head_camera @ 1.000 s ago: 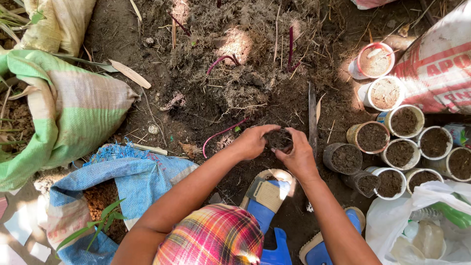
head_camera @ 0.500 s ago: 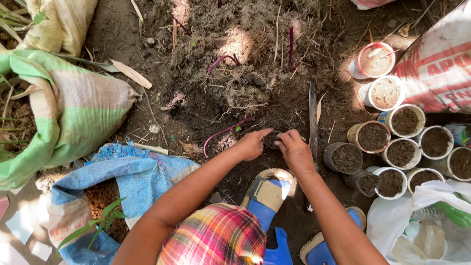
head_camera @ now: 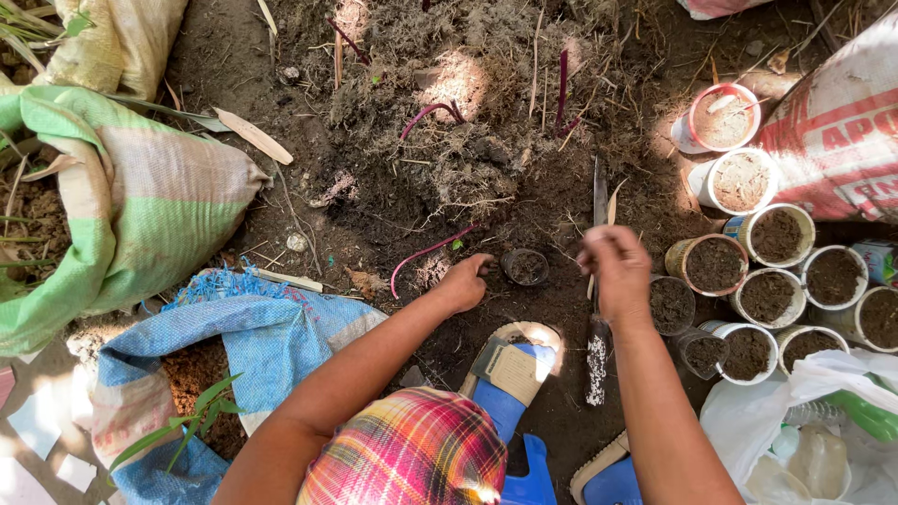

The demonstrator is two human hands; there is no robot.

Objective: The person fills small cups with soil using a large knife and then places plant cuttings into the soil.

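A small dark cup [head_camera: 526,266] filled with soil stands on the dirt in front of me. My left hand [head_camera: 465,281] grips its left rim with the fingertips. My right hand [head_camera: 613,266] is off the cup, a hand's width to its right, blurred, its fingers bunched together; I see nothing in them. It hovers over a long knife [head_camera: 599,192] that lies on the ground, blade pointing away and speckled handle [head_camera: 596,369] towards me. A mound of loose soil with roots and fibres [head_camera: 468,122] lies just beyond the cup.
Several soil-filled cups [head_camera: 767,295] stand grouped at the right, two paler ones [head_camera: 725,117] behind them beside a red-and-white sack [head_camera: 842,131]. A green sack [head_camera: 140,206] and a blue sack [head_camera: 253,337] lie at the left. My blue sandals [head_camera: 514,374] are below the hands.
Both hands were closed around the cup a second ago. The right hand has let go and swung to the right; the cup now rests on the dirt with only the left hand on it.
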